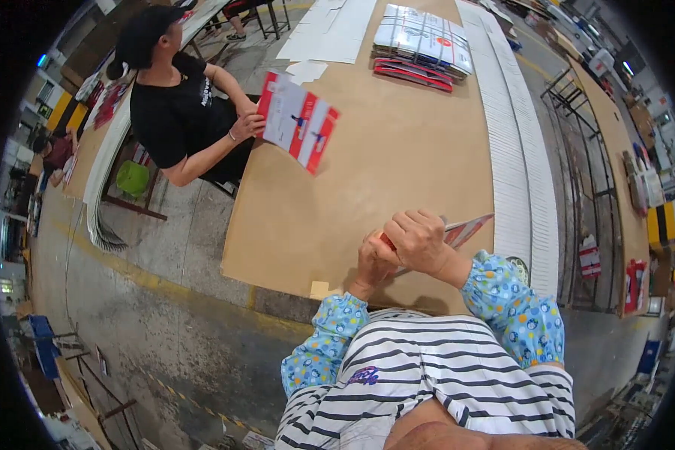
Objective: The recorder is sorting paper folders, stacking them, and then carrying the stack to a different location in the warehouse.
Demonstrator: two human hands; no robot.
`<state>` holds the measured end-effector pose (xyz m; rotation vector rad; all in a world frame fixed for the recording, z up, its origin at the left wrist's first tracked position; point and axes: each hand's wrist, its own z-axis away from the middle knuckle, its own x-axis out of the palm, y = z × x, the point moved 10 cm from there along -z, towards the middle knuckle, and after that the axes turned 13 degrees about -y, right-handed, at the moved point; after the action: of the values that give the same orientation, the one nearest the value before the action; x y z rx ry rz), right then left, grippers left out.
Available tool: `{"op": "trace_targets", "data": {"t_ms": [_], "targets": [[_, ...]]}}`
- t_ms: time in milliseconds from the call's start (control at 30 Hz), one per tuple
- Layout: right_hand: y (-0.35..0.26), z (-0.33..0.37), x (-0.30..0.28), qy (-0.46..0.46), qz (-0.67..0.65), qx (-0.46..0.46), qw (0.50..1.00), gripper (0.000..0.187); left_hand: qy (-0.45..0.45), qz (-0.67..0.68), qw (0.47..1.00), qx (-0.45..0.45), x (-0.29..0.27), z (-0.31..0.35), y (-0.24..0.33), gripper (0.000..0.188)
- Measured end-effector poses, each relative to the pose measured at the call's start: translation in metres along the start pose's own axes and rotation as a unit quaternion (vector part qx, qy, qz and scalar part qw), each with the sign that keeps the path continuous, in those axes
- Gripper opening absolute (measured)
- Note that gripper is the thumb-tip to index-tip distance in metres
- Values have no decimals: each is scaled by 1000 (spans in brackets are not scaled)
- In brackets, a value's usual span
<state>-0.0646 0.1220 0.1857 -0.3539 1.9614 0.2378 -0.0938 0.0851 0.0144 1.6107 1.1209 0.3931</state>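
Both of my hands are together above the near edge of the brown table (367, 172), in front of my striped shirt. My right hand (418, 241) is closed, its fingers curled over the top of a flat red-and-white printed piece (469, 229), which sticks out to the right behind the knuckles. Against it, lower and to the left, my left hand (373, 262) is closed too. A bit of orange-red (387, 241) shows between the two hands; what it belongs to is hidden by my fingers.
Across the table's left side a co-worker in black holds a red-and-white printed bag (296, 124). A strapped stack of printed bags (421, 46) lies at the far end. White stacked strips (529, 165) line the right edge. Some tape (322, 289) is at the near left corner.
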Motion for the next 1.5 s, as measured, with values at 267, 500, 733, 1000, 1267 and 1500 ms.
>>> {"op": "trace_targets", "data": {"t_ms": [267, 500, 733, 1000, 1267, 1500], "targets": [[5, -6, 4, 18, -11, 23, 1000, 37, 29, 221, 975, 2, -2, -3, -17, 17], [21, -9, 13, 42, -38, 65, 996, 44, 2, 370, 925, -91, 15, -13, -16, 21], [22, -6, -36, 117, -131, 6, 984, 37, -47, 254, 957, -130, -22, -39, 0, 23], [168, 299, -5, 184, -96, 545, 812, 8, 0, 178, 978, -105, -58, -39, 39, 33], [223, 469, 46, 42, 55, 702, 709, 10, -58, 137, 981, -122, -50, -33, 8, 38], [234, 476, 65, 16, 107, 724, 682, 10, -36, 108, 991, -64, -54, -38, 28, 25]]}}
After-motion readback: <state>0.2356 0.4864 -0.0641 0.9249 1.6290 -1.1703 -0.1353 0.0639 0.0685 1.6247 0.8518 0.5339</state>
